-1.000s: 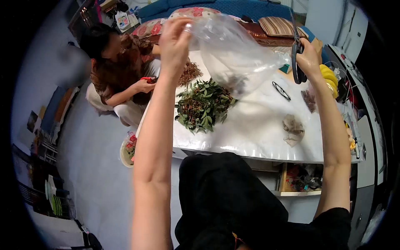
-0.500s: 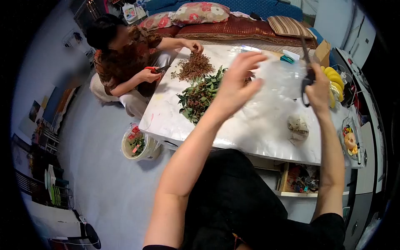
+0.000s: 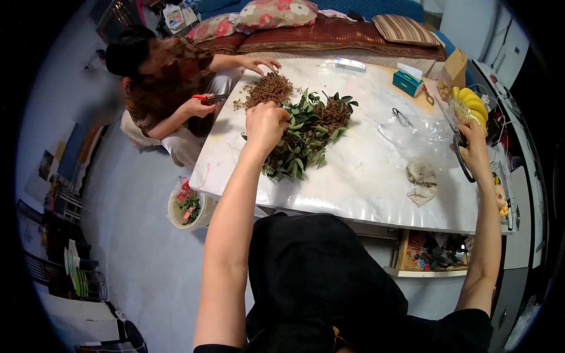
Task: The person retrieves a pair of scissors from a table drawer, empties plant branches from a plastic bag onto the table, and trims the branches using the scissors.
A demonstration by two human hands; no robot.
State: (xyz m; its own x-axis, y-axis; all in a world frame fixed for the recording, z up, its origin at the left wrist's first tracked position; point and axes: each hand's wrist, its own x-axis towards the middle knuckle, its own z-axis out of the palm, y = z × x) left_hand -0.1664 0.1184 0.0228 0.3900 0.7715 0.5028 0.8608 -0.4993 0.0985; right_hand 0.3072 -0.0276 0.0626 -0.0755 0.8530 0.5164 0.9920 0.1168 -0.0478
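Note:
My left hand point(image 3: 266, 125) is closed at the left side of a pile of leafy green sprigs with reddish-brown berries point(image 3: 306, 132); what its fingers grip is too small to make out. On the right, my right hand point(image 3: 472, 148) holds black-handled scissors point(image 3: 458, 154), their blades pointing up and away. A clear plastic bag point(image 3: 421, 134) lies crumpled on the white table point(image 3: 353, 182), next to that hand, with eyeglasses point(image 3: 402, 117) at its left edge. Behind the leafy pile is a heap of loose brown berries point(image 3: 269, 90).
A co-worker point(image 3: 170, 88) sits at the left, holding red-handled scissors point(image 3: 207, 99), one hand by the berries. A tissue box point(image 3: 408, 82), bananas point(image 3: 472, 103) and a crumpled cloth point(image 3: 421, 182) are on the right. A bucket point(image 3: 191, 206) stands on the floor; a drawer point(image 3: 432, 273) is open.
The clear bag, held up a second ago, now lies on the table's right side. My left hand has moved left to the leafy pile and closed. My right hand has lowered with the scissors.

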